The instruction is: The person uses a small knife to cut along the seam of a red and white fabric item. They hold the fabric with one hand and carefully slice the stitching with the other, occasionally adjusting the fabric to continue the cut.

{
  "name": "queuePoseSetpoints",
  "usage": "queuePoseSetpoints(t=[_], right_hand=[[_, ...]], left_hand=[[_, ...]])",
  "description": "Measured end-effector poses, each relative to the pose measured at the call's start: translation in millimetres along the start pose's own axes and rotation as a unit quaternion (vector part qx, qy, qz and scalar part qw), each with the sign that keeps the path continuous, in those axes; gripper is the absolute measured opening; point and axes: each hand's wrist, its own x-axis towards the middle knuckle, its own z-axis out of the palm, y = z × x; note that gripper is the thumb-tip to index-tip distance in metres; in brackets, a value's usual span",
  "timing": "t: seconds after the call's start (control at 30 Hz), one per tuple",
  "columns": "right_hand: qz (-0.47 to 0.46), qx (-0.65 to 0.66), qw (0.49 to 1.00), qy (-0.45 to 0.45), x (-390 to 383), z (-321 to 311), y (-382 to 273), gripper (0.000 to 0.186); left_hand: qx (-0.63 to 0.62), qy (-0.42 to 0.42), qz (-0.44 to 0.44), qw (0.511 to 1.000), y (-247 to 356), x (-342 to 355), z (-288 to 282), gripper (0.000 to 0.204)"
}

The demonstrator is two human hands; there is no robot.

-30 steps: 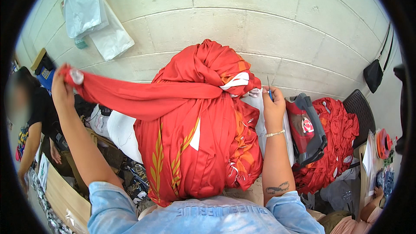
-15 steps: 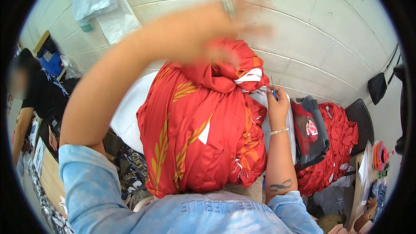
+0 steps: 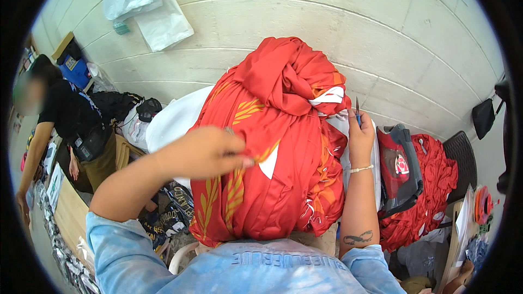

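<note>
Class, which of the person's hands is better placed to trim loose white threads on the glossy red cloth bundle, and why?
Probably the right hand: it grips small blue-handled metal snips, blades exposed, beside the glossy red cloth bundle. The left hand is over the bundle's front with no tool visible.

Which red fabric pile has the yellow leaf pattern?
The large bundle at centre, right in front of the person's chest: yellow leaf sprays run up its left side. The smaller heap at far right shows no yellow.
</note>
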Motion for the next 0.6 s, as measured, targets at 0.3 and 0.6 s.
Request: queuePoseSetpoints(t=[0.3, 0.6], right_hand=[[-0.014, 0.114, 0.993, 0.005, -15, 23, -45, 0.024], [-0.057, 0.12, 0.965, -0.226, -88, 68, -115, 0.034]], left_hand=[[-0.468, 0.262, 0.014, 0.844, 0, 77, -65, 0.019], [-0.595, 0.261, 0.118, 0.751, 2, 150, -87, 0.017]])
